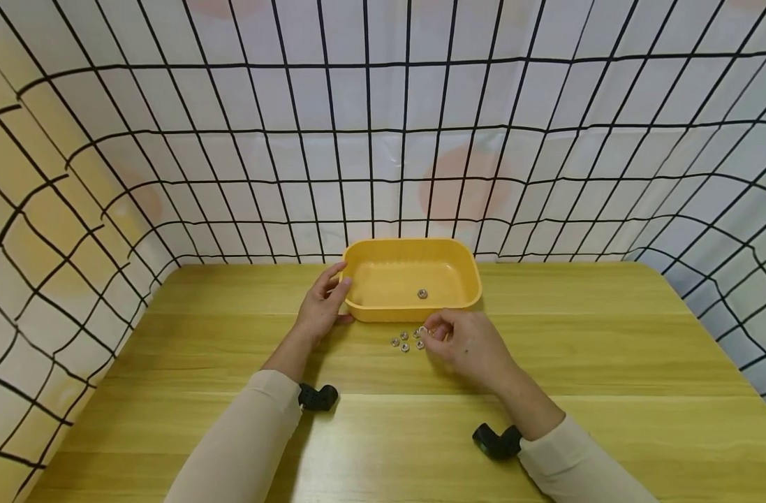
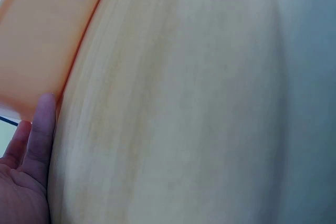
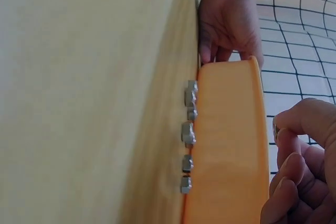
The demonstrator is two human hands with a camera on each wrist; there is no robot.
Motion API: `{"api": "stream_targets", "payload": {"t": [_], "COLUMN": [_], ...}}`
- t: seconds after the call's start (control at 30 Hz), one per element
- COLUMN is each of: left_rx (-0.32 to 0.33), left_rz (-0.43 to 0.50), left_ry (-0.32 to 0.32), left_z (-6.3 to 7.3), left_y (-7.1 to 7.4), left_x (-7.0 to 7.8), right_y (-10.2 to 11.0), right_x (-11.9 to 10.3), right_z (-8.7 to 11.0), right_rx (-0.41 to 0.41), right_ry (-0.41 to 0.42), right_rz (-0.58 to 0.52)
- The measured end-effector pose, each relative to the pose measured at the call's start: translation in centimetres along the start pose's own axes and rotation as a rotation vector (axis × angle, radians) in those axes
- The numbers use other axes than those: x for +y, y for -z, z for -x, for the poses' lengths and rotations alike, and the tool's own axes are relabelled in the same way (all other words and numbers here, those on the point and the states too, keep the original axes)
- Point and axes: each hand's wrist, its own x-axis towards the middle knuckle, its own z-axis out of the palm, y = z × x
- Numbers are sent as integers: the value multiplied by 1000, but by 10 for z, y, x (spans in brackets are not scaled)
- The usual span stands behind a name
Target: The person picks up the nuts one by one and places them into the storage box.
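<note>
My right hand [image 1: 467, 344] is low over the table, just in front of a yellow plastic tray [image 1: 414, 314]. Between thumb and index finger it pinches a small metal nut [image 3: 276, 129]. Several similar nuts [image 1: 404, 347] lie loose on the tabletop close to the tray's front wall; in the right wrist view they line up beside that wall. One nut [image 1: 423, 294] sits inside the tray, towards the front. At the tray's left end, my left hand [image 1: 320, 309] rests its fingers against the outer wall and rim. The left wrist view shows extended fingers [image 2: 44, 140] touching it.
The wooden table [image 1: 232, 349] carries the tray near its back edge. Behind it and along both sides rises a black wire grid [image 1: 408, 131] over pale sheeting. Black devices [image 1: 498, 441] are worn at both wrists, below beige sleeves.
</note>
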Motion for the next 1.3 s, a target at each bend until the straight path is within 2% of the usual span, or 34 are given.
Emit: {"api": "stream_targets", "payload": {"t": [0.13, 0.3, 0.47, 0.67, 0.9, 1.0, 1.17, 1.3], "left_rx": [-3, 12, 23, 28, 5, 12, 23, 32], "left_rz": [-6, -14, -23, -25, -27, -27, -31, -32], "left_ry": [-4, -27, -30, -31, 6, -12, -31, -33], "left_z": [1, 1, 2, 2, 5, 2, 4, 4], "left_y": [0, -2, -5, -5, -3, -3, -4, -4], "left_x": [1, -1, 0, 1, 8, 2, 1, 0], "right_y": [4, 7, 11, 9, 9, 10, 9, 8], "right_x": [0, 1, 1, 3, 4, 8, 10, 12], "right_z": [-7, -19, -31, -48, -68, -77, -91, -101], "right_rx": [31, 93, 122, 78, 54, 37, 0, -24], "right_ry": [38, 127, 148, 124, 119, 112, 106, 95], "right_rz": [0, -23, 3, 35, 66, 85, 128, 107]}}
